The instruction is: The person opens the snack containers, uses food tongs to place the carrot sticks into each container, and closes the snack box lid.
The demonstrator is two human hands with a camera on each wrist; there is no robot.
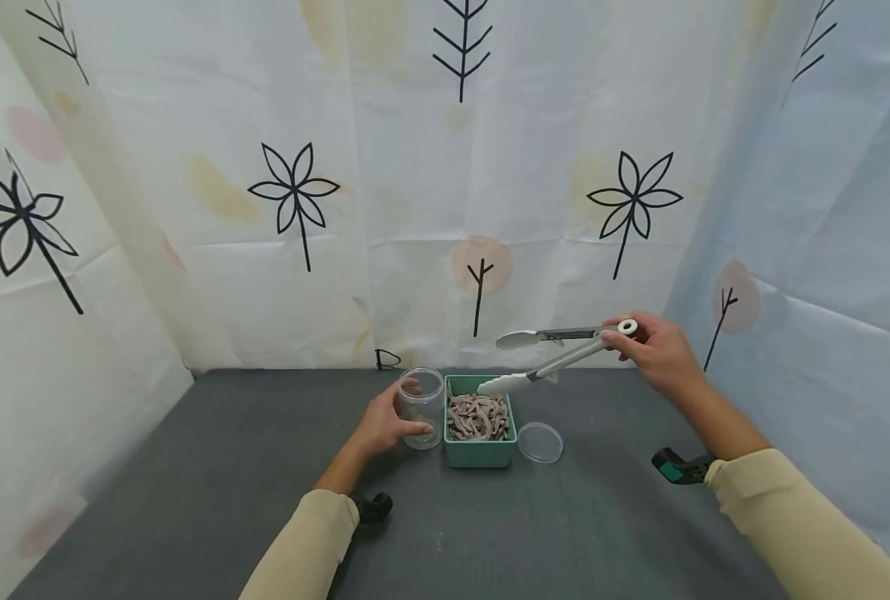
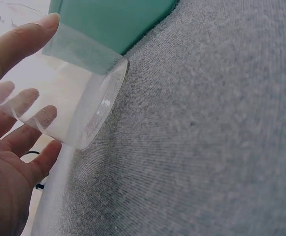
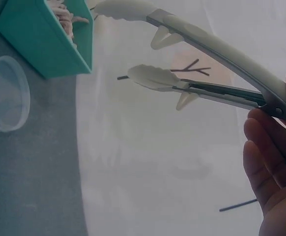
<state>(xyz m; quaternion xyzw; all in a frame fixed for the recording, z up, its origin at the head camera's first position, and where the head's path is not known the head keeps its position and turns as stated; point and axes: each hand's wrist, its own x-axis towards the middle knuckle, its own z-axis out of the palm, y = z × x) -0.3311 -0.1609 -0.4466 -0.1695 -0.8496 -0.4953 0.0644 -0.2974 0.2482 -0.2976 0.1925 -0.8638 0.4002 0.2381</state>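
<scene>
My left hand (image 1: pixel 379 427) holds a clear jar (image 1: pixel 419 410) that has no lid on it, thumb on the near side and fingers behind. In the left wrist view the jar's base (image 2: pixel 101 105) is close to the table surface. Directly to the right of the jar sits a green rectangular tub (image 1: pixel 481 455) full of thin greyish-brown sticks (image 1: pixel 478 417). My right hand (image 1: pixel 658 352) grips the hinge end of white-tipped tongs (image 1: pixel 576 357). The tongs' arms are spread with nothing between them; one tip overlaps the tub's back rim in the head view.
A clear round lid (image 1: pixel 540 442) lies flat on the dark grey table (image 1: pixel 445 533), just right of the tub. White curtains (image 1: pixel 385 208) printed with black plants enclose the table at the back and on both sides.
</scene>
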